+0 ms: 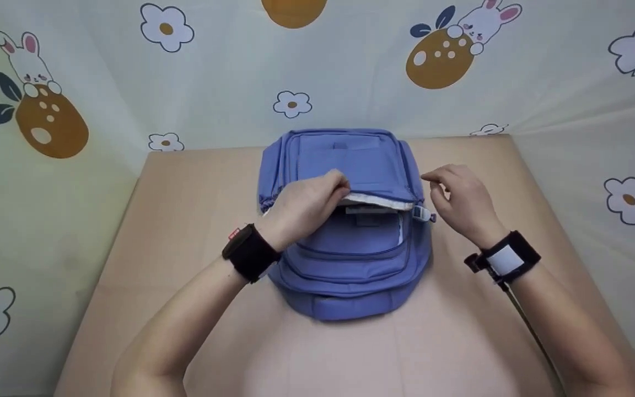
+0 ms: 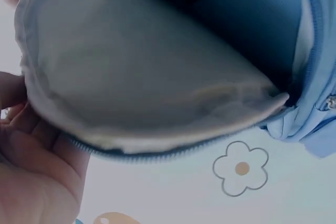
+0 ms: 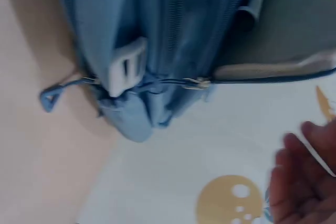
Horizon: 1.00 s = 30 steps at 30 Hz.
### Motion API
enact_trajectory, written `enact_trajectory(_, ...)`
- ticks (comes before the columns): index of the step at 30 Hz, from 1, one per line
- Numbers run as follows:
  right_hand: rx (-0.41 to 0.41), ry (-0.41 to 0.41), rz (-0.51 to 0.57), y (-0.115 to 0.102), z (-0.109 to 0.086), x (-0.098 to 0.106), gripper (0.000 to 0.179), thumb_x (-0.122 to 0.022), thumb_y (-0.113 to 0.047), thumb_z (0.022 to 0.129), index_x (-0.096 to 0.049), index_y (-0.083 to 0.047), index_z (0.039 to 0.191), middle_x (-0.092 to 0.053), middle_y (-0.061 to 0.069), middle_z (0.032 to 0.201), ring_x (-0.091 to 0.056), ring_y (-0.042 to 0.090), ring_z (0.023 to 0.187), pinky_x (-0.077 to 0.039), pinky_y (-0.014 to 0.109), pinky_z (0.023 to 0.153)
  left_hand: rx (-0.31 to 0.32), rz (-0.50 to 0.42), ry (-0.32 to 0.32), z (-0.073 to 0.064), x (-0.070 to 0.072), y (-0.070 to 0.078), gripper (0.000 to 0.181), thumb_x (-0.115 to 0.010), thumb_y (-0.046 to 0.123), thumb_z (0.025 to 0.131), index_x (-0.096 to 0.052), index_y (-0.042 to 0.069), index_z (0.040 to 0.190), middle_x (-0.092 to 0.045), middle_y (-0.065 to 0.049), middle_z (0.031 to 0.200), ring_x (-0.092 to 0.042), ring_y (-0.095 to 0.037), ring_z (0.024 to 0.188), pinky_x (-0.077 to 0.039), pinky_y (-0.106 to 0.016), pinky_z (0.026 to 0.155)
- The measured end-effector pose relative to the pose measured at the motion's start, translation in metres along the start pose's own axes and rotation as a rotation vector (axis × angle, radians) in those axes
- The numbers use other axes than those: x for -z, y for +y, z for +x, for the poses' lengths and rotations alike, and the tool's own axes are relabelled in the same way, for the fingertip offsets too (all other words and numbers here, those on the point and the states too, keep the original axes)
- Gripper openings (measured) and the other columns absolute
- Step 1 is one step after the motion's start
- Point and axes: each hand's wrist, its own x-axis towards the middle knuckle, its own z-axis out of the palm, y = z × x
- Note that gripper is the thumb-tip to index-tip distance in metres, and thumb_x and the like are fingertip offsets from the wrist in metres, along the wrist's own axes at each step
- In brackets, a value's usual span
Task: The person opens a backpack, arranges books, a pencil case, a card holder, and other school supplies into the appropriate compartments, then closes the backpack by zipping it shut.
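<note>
A blue backpack [image 1: 350,275] lies on the tabletop with one zipped compartment unzipped and its flap [image 1: 342,162] lifted. At the flap's free edge, my left hand [image 1: 312,204] pinches the fabric between thumb and fingers. The left wrist view shows the flap's pale lining [image 2: 126,66] and the zipper teeth [image 2: 147,157] along its rim. My right hand [image 1: 461,198] is beside the backpack's right side, fingers loosely bent and holding nothing. Near it are a white buckle [image 3: 126,66] and a zipper pull [image 3: 50,98] on a cord.
Under the backpack is a light brown tabletop [image 1: 202,331]. A pale cloth [image 1: 229,71] printed with flowers and rabbits hangs behind and along both sides. Black straps with cameras circle both wrists, and a cable [image 1: 532,331] runs down along the right forearm.
</note>
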Motion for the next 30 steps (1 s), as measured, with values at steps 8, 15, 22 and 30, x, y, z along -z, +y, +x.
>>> enact_trajectory(8,-0.148,-0.305,-0.030,0.027,-0.007,-0.029,0.026,-0.064,-0.004,0.096,-0.071,0.003,0.120,-0.067,0.021,0.118,-0.059,0.041,0.108,-0.047,0.052,0.095,-0.129,0.074,-0.153,-0.026,-0.014,0.011,0.015,-0.052,0.024,0.108,-0.058,0.012,0.103,-0.065,0.002,0.088,-0.064,-0.017,0.079,-0.055,-0.035,0.070)
enact_trajectory(15,-0.109,-0.290,-0.029,0.033,-0.005,-0.042,0.024,-0.065,-0.006,0.096,-0.072,0.003,0.118,-0.068,0.021,0.117,-0.058,0.040,0.108,-0.046,0.051,0.096,-0.241,0.226,-0.272,-0.040,-0.035,0.013,0.017,-0.047,0.016,0.108,-0.061,0.009,0.101,-0.065,-0.007,0.132,-0.063,-0.023,0.118,-0.054,-0.037,0.094)
enact_trajectory(22,-0.058,-0.194,-0.061,0.035,-0.009,-0.047,0.012,-0.071,-0.007,0.093,-0.076,-0.002,0.103,-0.073,0.015,0.105,-0.062,0.035,0.098,-0.050,0.048,0.088,-0.257,0.383,-0.263,-0.043,-0.049,0.019,0.025,-0.045,0.018,0.107,-0.068,0.007,0.104,-0.060,-0.009,0.142,-0.057,-0.027,0.129,-0.050,-0.043,0.101)
enact_trajectory(30,0.027,-0.163,-0.160,0.033,-0.010,-0.046,0.009,-0.073,-0.008,0.090,-0.074,-0.002,0.097,-0.074,0.014,0.094,-0.064,0.037,0.091,-0.050,0.050,0.082,-0.179,0.409,-0.183,-0.019,-0.060,0.052,0.034,-0.063,0.034,0.099,-0.066,0.010,0.123,-0.062,-0.009,0.136,-0.060,-0.028,0.120,-0.052,-0.042,0.096)
